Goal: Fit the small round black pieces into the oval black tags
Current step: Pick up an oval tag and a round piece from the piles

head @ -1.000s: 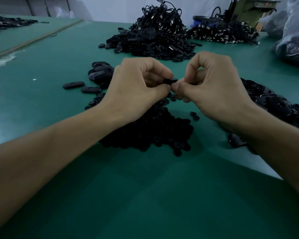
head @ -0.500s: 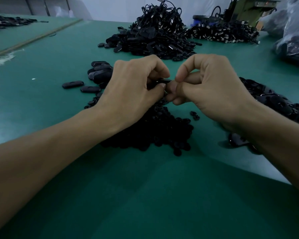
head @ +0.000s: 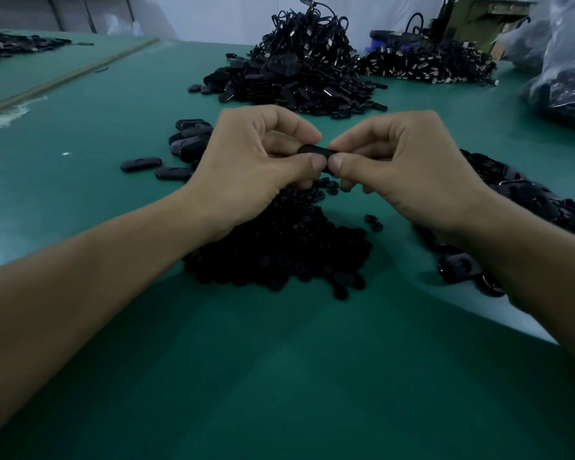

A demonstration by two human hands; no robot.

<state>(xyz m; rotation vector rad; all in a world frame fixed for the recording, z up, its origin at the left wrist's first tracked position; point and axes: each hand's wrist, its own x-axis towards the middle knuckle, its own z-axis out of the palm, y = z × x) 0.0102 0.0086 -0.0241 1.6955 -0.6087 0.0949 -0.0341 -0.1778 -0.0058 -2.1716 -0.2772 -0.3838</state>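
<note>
Tag (head: pixel 314 150) — small, oval, matt black — is held above the desk (head: pixel 279 376), pinched at one end by the left hand (head: pixel 246 167) and at the other by the right hand (head: pixel 409 171), thumbs nearly touching. We judge it light, stiff plastic, liable to slip; grip the ends, keeping the middle free. Loose round pieces (head: pixel 279 254) lie heaped beneath — whether one is seated we cannot tell.

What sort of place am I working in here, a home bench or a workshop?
Most likely a small factory's assembly bench: a green-covered table, a large heap of corded black tags at the back, a mound of small round black pieces nearer, and bagged stock at right.
</note>
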